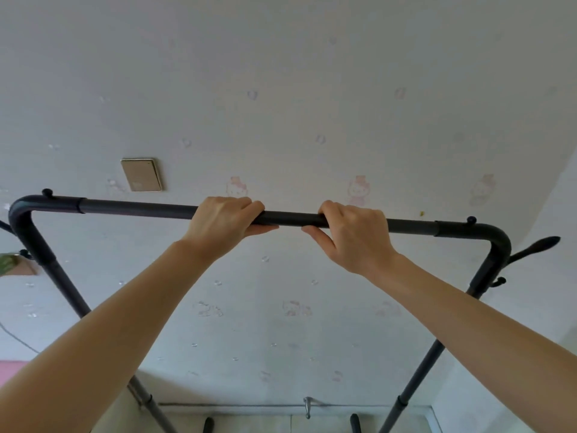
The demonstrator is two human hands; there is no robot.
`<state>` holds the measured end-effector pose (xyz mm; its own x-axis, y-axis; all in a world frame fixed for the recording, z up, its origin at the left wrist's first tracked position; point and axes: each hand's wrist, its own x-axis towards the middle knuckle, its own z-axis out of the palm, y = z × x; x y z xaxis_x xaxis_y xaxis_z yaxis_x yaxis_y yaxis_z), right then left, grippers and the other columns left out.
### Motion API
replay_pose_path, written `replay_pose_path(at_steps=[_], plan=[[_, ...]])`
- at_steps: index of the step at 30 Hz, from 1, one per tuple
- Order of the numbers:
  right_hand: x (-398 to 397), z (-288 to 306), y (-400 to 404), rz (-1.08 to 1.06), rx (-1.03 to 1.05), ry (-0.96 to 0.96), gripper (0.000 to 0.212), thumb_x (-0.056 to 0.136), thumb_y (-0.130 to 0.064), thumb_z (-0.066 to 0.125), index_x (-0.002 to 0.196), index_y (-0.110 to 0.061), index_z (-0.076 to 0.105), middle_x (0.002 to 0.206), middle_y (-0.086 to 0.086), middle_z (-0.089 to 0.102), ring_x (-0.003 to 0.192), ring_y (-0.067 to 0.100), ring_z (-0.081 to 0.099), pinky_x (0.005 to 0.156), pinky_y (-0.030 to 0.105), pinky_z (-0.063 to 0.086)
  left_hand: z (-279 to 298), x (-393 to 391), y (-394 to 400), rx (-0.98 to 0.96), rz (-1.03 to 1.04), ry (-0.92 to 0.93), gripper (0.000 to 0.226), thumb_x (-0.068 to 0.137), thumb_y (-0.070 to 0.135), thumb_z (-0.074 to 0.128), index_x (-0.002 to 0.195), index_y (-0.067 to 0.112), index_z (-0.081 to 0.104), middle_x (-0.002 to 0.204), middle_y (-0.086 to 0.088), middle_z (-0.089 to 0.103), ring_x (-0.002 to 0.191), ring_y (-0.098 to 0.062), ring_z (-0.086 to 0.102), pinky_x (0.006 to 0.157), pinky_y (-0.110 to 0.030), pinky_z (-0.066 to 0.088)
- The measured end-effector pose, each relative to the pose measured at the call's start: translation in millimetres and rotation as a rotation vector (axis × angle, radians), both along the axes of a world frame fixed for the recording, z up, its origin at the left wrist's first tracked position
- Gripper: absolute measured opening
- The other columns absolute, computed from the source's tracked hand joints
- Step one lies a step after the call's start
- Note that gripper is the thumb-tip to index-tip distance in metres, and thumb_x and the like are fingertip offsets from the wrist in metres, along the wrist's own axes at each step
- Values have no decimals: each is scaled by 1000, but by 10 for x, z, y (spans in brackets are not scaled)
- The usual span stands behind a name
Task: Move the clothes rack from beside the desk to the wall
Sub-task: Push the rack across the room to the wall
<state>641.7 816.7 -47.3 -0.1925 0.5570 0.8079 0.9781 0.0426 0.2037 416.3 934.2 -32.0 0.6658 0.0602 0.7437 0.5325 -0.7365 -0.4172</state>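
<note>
The clothes rack (137, 208) is a black metal tube frame with rounded top corners, and no clothes hang on it. Its top bar runs across the middle of the view, close in front of a wall (281, 104) papered with faint pink cartoon figures. My left hand (223, 223) is closed over the top bar left of centre. My right hand (356, 235) grips the same bar just to the right, a short gap between them. The rack's two side posts slant down and out of view behind my forearms.
A beige switch plate (142, 175) sits on the wall above the bar's left end. A black hook (537, 246) juts from the rack's right post. At the bottom are the baseboard, a small metal hook (308, 407) and the rack's feet. A pink surface (9, 371) shows at left.
</note>
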Motion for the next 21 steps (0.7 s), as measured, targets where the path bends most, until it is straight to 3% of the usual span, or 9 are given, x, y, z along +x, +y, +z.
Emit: replay_pose_path(at_steps=[11, 21], plan=[[114, -50, 352, 113, 62, 10, 44, 91, -53, 53, 76, -12, 59, 48, -4, 50, 35, 16, 42, 34, 22, 30, -38, 43, 233, 63, 27, -19, 46, 91, 45, 64, 63, 9, 54, 48, -1, 42, 38, -17, 36, 33, -25, 32], [295, -97, 470, 75, 82, 13, 47, 93, -55, 48, 77, -12, 59, 48, -5, 50, 36, 16, 43, 34, 21, 31, -2, 242, 407, 100, -16, -8, 44, 92, 44, 61, 65, 9, 58, 49, 0, 41, 39, -15, 36, 35, -23, 27]])
